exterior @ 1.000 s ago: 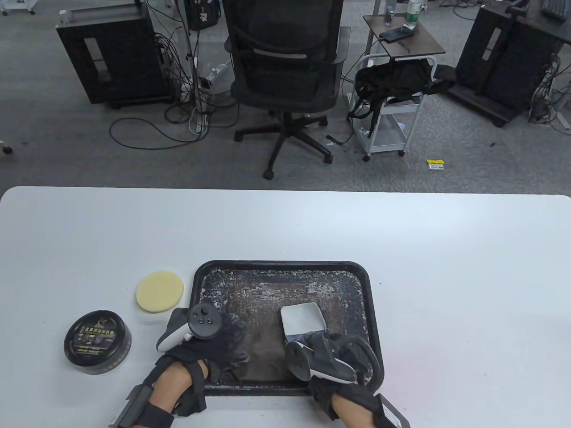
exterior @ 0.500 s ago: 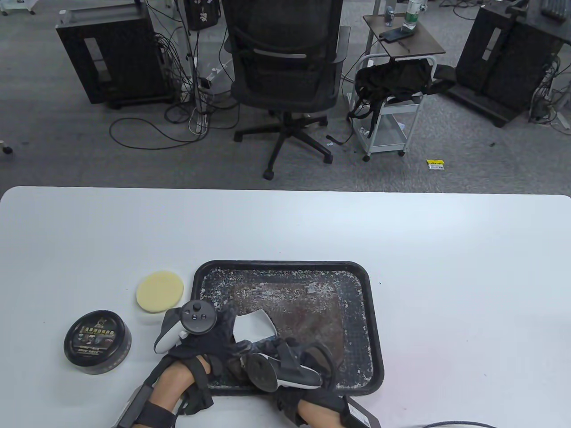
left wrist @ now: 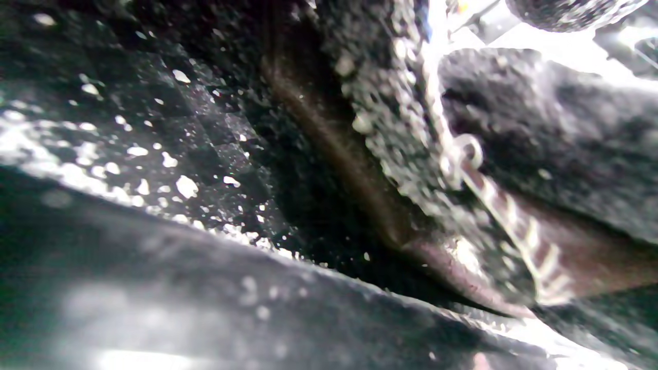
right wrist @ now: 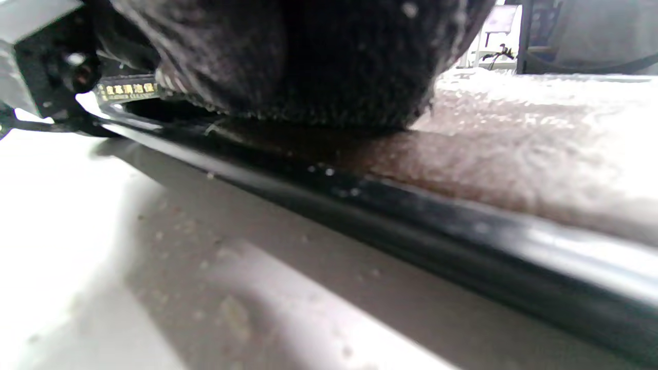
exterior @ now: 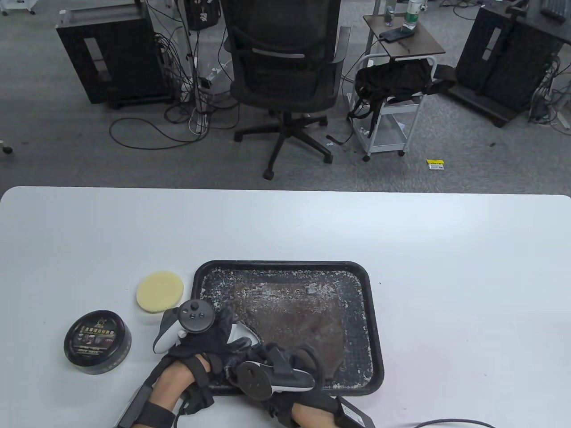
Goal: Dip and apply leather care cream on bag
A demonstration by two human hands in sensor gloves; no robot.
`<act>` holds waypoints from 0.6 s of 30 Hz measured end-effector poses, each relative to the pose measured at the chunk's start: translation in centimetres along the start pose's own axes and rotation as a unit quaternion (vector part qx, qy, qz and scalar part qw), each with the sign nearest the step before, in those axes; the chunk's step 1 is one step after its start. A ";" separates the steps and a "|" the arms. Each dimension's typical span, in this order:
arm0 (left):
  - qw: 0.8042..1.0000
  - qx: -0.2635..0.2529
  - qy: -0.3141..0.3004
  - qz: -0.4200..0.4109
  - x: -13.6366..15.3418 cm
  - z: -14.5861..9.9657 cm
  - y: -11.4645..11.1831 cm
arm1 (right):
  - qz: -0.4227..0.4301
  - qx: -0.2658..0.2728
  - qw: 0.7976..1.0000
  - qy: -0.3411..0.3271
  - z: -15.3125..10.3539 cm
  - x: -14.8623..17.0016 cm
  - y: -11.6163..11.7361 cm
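Now both my hands sit low at the near-left corner of the tray (exterior: 374, 312); the brown bag (exterior: 294, 312) lies flat in it, spreading ahead and to the right of them, long axis roughly left to right; my right hand (exterior: 272, 361) is on its near edge, fingers closed on a white cloth (exterior: 243, 332), only a sliver showing; my left hand (exterior: 209, 334) presses the bag's left end, just beside the right, whether its fingers curl I cannot tell. Cream tin (exterior: 97, 341), lid on, and yellow sponge (exterior: 159, 292) lie left of my left hand, so that hand is nearer them. A second back the cloth and right hand were mid-bag, well right; both have swept left to meet the left hand.
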State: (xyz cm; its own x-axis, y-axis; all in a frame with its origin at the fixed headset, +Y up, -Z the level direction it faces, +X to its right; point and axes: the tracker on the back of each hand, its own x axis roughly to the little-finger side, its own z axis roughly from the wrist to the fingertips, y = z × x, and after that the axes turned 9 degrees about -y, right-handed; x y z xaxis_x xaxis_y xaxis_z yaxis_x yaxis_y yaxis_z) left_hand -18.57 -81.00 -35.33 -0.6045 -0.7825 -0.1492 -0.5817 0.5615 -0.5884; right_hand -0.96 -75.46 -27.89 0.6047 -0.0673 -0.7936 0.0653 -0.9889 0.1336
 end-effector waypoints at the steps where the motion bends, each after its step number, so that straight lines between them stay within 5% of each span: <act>1: 1.000 0.000 0.000 0.002 0.0 0.0 0.0 | 0.003 -0.005 1.000 0.000 -0.1 0.1 0.0; 18: 0.998 -0.001 0.013 0.060 -0.3 0.1 0.0 | 0.063 -0.127 0.985 0.097 -5.3 5.8 -1.2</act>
State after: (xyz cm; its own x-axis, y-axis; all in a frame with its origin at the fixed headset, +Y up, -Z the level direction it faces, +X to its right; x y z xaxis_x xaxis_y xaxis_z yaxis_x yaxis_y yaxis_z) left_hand -18.38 -80.81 -35.34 -0.6833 -0.7027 -0.1985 -0.5050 0.6511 -0.5666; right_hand 6.66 -73.92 -29.54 0.7596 -0.1369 -0.6359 0.1608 -0.9077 0.3875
